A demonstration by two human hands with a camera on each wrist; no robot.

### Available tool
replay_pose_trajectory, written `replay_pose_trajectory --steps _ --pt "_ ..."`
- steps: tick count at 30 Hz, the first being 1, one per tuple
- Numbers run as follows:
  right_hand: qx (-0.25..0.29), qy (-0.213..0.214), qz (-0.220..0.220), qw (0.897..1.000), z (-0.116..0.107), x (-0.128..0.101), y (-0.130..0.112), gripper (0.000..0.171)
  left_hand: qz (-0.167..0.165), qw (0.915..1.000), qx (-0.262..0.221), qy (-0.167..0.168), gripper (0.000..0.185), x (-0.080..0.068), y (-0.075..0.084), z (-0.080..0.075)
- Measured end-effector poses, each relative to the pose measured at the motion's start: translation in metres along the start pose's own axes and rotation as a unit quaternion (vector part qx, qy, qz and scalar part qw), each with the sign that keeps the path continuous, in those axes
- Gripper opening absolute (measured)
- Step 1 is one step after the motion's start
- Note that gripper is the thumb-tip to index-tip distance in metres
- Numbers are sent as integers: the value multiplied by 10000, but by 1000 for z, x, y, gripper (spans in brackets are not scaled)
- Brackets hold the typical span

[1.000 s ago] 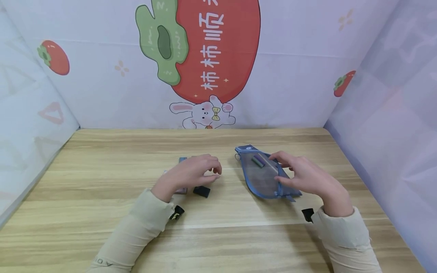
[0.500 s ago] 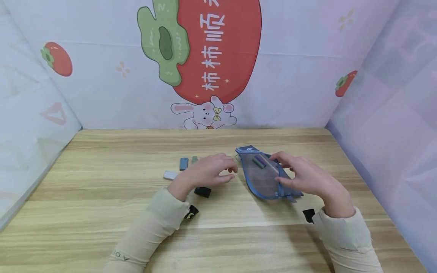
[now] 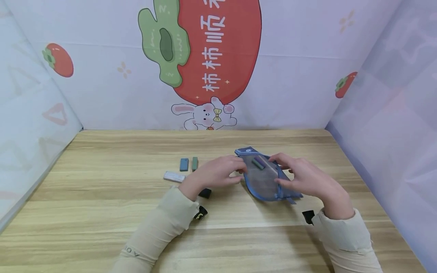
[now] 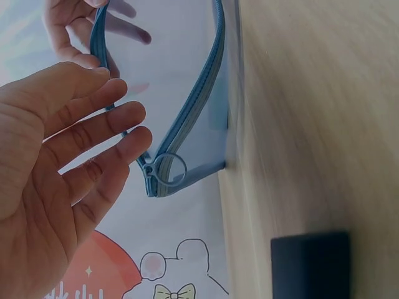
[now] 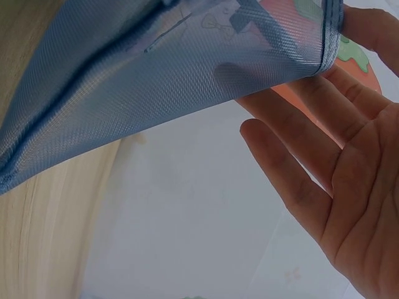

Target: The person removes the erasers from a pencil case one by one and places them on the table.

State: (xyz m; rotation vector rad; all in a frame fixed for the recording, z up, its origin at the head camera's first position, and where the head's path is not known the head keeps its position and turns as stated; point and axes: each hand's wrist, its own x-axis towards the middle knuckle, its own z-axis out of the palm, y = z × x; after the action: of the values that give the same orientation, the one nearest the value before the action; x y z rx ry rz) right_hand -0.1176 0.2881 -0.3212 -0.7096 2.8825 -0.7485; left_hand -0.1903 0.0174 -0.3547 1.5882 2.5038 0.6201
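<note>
A blue mesh-and-clear zip pouch (image 3: 263,182) stands on the right side of the table, with a small green and purple item (image 3: 259,163) showing through its clear side. My right hand (image 3: 304,176) grips the pouch's right end, thumb on the near side and fingers on the far side. At the other end, my left hand (image 3: 220,172) holds nothing, its relaxed fingertips right at the pouch's edge. In the left wrist view those fingers (image 4: 118,128) overlap the blue zip edging (image 4: 190,112), close to a metal ring (image 4: 169,169).
Left of the pouch lie a blue block (image 3: 184,164), a green block (image 3: 194,163), a white block (image 3: 174,176) and a black block (image 3: 205,193), partly hidden by my left arm. A printed backdrop (image 3: 290,91) stands behind the wooden table (image 3: 85,212).
My left hand has moved right, from over the small blocks to the pouch's left edge, uncovering the blue, green and white blocks. The right hand has stayed on the pouch.
</note>
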Motion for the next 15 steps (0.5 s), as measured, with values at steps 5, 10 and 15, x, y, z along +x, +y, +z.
replay_pose_trajectory --steps 5,10,15 --pt "-16 3 -23 10000 0 0 0 48 46 9999 -109 -57 22 7 1 3" --pt "-42 15 -69 10000 0 0 -2 49 -2 9997 -237 -102 25 13 1 6" --pt "-83 42 -152 9998 1 0 -3 49 -32 9996 -210 -188 26 19 4 8"
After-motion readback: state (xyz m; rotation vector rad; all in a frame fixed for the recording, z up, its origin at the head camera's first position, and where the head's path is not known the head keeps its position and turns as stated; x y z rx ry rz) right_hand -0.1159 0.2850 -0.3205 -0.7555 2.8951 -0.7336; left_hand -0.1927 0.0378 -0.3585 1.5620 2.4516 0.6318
